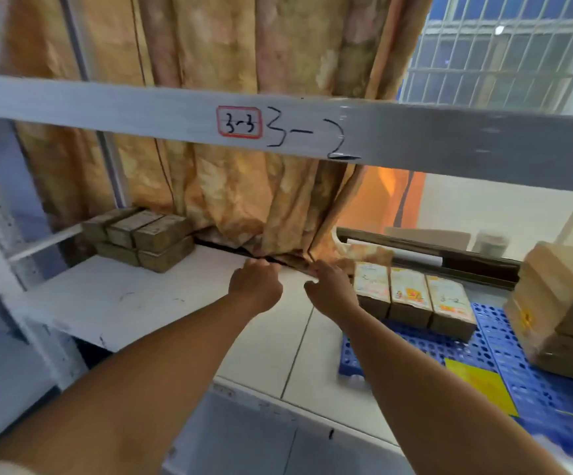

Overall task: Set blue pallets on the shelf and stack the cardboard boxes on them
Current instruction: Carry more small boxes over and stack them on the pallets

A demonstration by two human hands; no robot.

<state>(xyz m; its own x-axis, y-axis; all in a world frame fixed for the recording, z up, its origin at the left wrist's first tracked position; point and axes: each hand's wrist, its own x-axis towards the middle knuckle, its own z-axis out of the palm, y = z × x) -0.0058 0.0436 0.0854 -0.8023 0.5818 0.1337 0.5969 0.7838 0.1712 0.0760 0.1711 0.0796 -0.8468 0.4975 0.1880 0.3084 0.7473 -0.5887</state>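
**What We Counted on the Shelf**

We counted two hands, the left hand (256,284) and the right hand (329,291). We saw two blue pallets (425,351), side by side. Three labelled boxes (412,301) stood in a row on them, and about five brown boxes (141,236) sat stacked at the back left. We made out roughly three larger cartons (559,313) at the right, blurred. One curtain (244,186) hung behind.

Both bare forearms are stretched forward and upward, converging toward the middle of the view. The left hand (256,286) is seen from its back, with the fingers curled inward and hidden from sight. The right hand (329,289) is held just beside it, apart by a narrow gap, with fingers bent and thumb pointing toward the left hand.
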